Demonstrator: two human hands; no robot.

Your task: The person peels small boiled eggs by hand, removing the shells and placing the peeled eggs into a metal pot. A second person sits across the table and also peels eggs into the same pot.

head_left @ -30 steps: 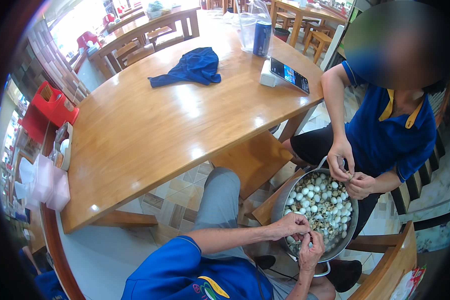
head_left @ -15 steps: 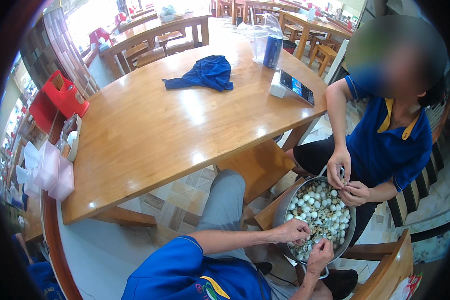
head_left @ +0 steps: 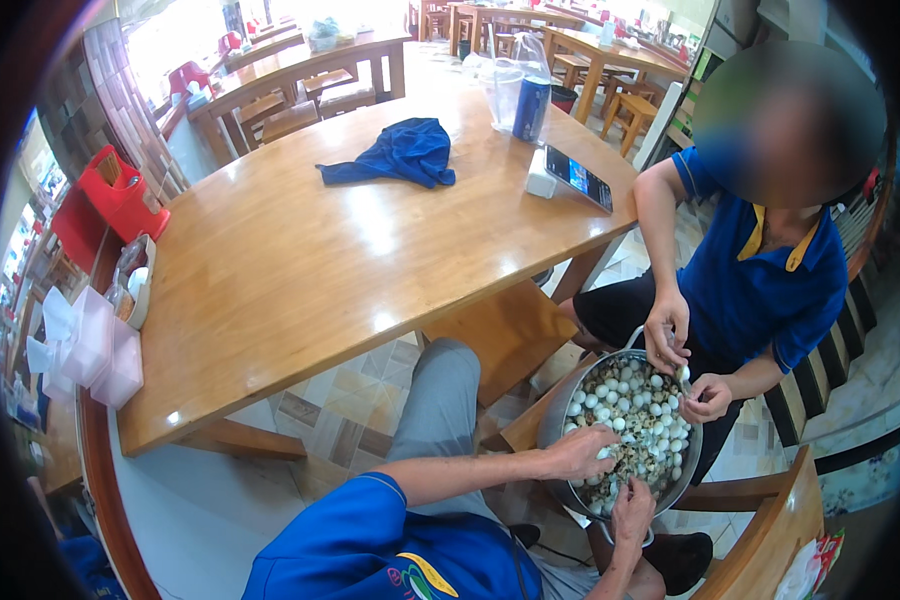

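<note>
A large metal pot (head_left: 551, 425) stands low in front of me, filled with small peeled white eggs (head_left: 625, 387), which look like quail eggs, mixed with speckled shell pieces (head_left: 632, 459). Over the pot's left side, my left hand (head_left: 578, 453) is closed with a white egg (head_left: 604, 453) showing at its fingertips. My right hand (head_left: 632, 512) is at the near side, its bent fingertips down at the shells; what they pinch, if anything, is hidden. Across the pot, a co-worker's two hands (head_left: 707, 398) hold a small egg above the rim.
A wooden table (head_left: 270, 290) bears a blue cloth (head_left: 400, 153), a propped phone (head_left: 578, 179), a blue can (head_left: 532, 108) and a plastic cup. Wooden stools (head_left: 500, 335) stand beside the pot. Tissue boxes (head_left: 100, 345) and a red utensil holder (head_left: 128, 195) line the left side.
My hands have moved apart: the left has turned palm down toward the pot's left side, and the right has dipped to the shells. The co-worker's hands have separated slightly, showing an egg.
</note>
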